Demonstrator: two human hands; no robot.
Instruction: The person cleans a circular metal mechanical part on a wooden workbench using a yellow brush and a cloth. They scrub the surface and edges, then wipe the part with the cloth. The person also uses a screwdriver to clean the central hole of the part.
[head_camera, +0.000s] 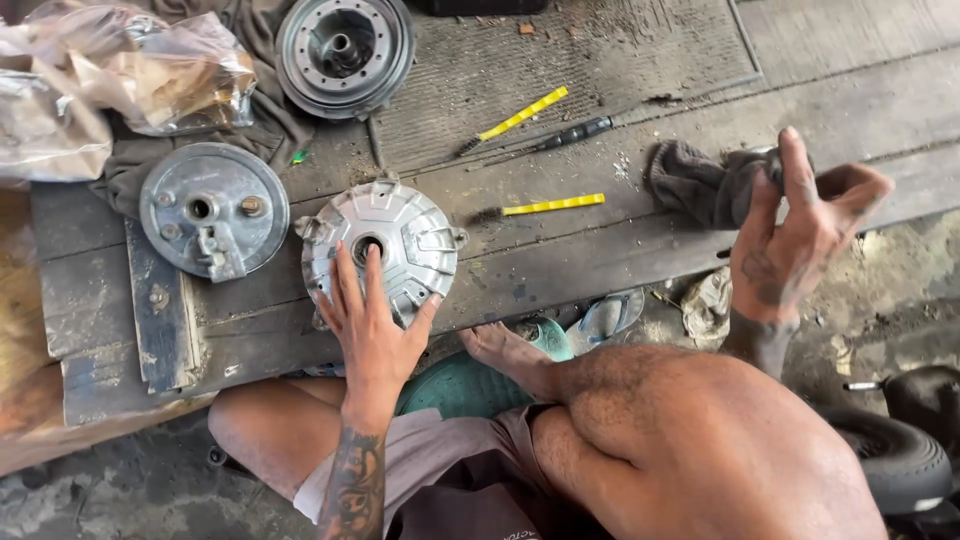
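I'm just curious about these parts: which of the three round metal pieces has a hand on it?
The ribbed silver hub nearest the person: the left hand lies flat on it. The flat grey plate and the drum lie untouched.

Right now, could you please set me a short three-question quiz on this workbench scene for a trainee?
1. True or false: the left hand rests flat on the silver hub cover.
2. What does the right hand grip? A) a grey rag B) a hammer C) a tyre
3. How many yellow-handled brushes lie on the wooden bench?

Key: 1 true; 2 A; 3 two, the second nearer the hub cover.
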